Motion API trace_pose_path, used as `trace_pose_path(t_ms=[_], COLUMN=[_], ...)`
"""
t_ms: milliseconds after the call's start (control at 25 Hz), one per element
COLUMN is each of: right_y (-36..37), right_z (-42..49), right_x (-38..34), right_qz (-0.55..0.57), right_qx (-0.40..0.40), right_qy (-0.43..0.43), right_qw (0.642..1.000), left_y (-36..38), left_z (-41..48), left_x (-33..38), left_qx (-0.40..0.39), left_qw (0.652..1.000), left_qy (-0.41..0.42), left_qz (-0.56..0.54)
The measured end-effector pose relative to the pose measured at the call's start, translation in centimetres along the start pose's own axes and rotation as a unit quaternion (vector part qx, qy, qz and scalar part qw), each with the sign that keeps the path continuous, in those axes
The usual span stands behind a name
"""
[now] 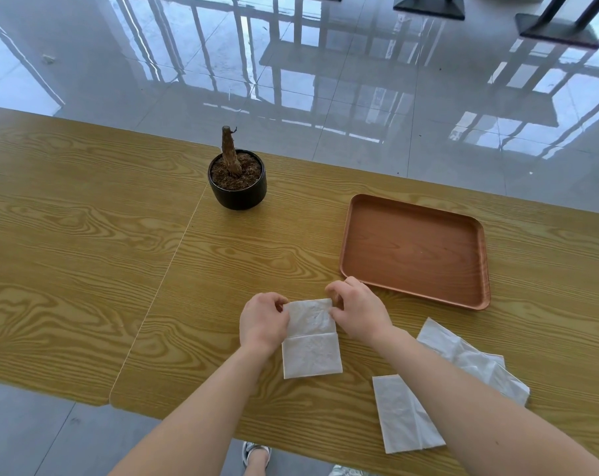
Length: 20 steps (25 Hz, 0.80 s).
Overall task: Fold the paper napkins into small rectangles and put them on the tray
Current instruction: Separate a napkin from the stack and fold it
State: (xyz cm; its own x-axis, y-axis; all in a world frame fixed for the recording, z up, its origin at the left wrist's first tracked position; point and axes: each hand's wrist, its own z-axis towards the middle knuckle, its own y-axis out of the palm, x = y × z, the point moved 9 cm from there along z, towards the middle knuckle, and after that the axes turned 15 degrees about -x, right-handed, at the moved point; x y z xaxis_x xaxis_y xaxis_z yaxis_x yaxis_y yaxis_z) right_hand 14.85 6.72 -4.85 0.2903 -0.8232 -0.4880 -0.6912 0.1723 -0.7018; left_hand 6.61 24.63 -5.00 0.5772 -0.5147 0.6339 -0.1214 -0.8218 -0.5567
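Observation:
A white paper napkin (311, 341) lies on the wooden table in front of me, a fold line running across its middle. My left hand (264, 321) pinches its far left corner and my right hand (356, 310) pinches its far right corner. The brown tray (415, 250) sits just beyond my right hand with nothing on it. Two more white napkins lie near my right forearm: a narrow one (402, 415) by the table's near edge and a crumpled one (480, 364) partly hidden behind the arm.
A small black pot (238, 187) holding a bare brown stump stands at the far middle of the table. A seam (169, 266) divides the tabletop. Glossy tiled floor and black table bases lie beyond. Shoes show below the near edge.

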Motion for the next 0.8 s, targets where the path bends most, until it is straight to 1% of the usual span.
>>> trace_pose_path(t_ms=[120, 200, 280, 400, 480, 600, 720, 800], right_y=[0.0, -0.1, -0.4, -0.8, -0.5, 0.7, 1.8, 2.5], right_z=[0.2, 0.3, 0.0, -1.3, -2.6, -4.7, -6.5, -7.2], right_x=[-0.1, -0.5, -1.1, -1.5, -1.9, -2.6, -3.1, -3.3], right_qz=[0.024, 0.024, 0.006, -0.001, -0.011, -0.036, -0.069, -0.090], right_qx=[-0.014, -0.024, -0.015, 0.011, 0.023, 0.030, 0.054, 0.060], right_qy=[-0.003, -0.020, -0.046, -0.074, -0.089, -0.106, -0.121, -0.127], right_qw=[1.000, 0.999, 0.999, 0.997, 0.996, 0.993, 0.989, 0.986], left_y=[-0.2, -0.2, -0.4, -0.6, -0.5, -0.1, 0.1, 0.5], left_z=[-0.5, -0.9, -1.3, -2.2, -3.1, -4.8, -6.5, -7.3], left_x=[0.3, 0.1, -0.1, -0.5, -0.3, 0.2, 0.5, 0.3], left_qx=[0.005, 0.008, 0.016, 0.027, 0.034, 0.049, 0.068, 0.068], left_qw=[0.999, 0.996, 0.994, 0.992, 0.992, 0.989, 0.976, 0.967], left_qy=[0.025, 0.046, 0.058, 0.069, 0.094, 0.142, 0.185, 0.207], left_qz=[-0.037, -0.072, -0.095, -0.102, -0.075, 0.017, 0.090, 0.133])
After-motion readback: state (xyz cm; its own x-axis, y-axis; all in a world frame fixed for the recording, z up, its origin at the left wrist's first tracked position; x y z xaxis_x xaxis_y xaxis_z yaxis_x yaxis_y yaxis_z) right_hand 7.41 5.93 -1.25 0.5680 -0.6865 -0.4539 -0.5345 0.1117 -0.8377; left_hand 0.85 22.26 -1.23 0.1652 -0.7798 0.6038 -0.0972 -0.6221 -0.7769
